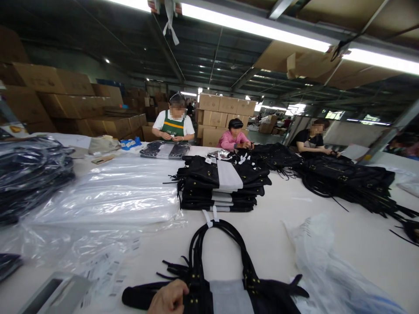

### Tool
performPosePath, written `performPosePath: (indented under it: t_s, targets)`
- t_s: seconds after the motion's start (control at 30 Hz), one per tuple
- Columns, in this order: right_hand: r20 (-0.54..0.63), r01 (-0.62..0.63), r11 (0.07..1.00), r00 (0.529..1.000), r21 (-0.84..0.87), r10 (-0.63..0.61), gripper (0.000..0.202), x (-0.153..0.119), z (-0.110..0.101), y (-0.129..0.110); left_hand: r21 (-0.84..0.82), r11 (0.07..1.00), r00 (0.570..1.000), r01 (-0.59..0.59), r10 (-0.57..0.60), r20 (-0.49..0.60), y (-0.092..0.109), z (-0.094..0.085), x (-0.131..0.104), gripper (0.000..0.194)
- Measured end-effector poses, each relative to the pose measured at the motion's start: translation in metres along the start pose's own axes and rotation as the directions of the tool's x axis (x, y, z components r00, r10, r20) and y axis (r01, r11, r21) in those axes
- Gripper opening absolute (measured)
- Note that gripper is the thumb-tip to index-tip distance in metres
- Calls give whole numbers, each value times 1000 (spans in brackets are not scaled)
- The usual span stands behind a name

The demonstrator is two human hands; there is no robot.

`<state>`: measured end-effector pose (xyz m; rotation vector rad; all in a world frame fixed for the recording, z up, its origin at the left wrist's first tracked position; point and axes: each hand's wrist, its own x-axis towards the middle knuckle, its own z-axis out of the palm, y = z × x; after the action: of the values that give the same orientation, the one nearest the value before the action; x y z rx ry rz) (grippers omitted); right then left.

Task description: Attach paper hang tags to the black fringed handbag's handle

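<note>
Curled fingers of the left hand (170,298) press down on the near black fabric handbag with looped straps and brass studs (225,288), which lies flat at the bottom edge of the head view on the white worktable (343,235); whether they pinch the cloth or only rest on it I cannot tell, and the right hand is out of view. A grey paper band (231,296) wraps the bag's middle, and a white tie (211,216) binds the strap tops. Loose strap ends trail beside the hand, so a careless pull could snag them or crumple the band. Clear plastic bags (108,200) lie heaped at left, apparently empty, and another crinkled clear plastic bag (327,270) lies at right. Beyond sits a stack of folded black handbags (222,187), with brown cardboard cartons (225,107) behind three seated people.
</note>
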<state>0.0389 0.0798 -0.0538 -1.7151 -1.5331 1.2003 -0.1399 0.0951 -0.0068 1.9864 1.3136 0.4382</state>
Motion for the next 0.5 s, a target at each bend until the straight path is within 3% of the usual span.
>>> performPosePath:
  t_s: [0.07,0.2,0.33,0.5]
  targets:
    - [-1,27,1000,1000,3,-27,9,-30,5,0,-143,984,994,111,-106,41,8,3,3,14]
    - [-19,113,993,994,34,-112,24,-70,1,-18,-372,907,981,194,-181,71,20,5,1,11]
    - [47,51,991,997,126,-57,6,-65,-7,-38,-514,811,960,280,-252,125,25,7,-9,8]
    - [112,6,972,993,235,-34,19,-56,2,-36,-690,611,916,388,-340,214,31,14,-19,18]
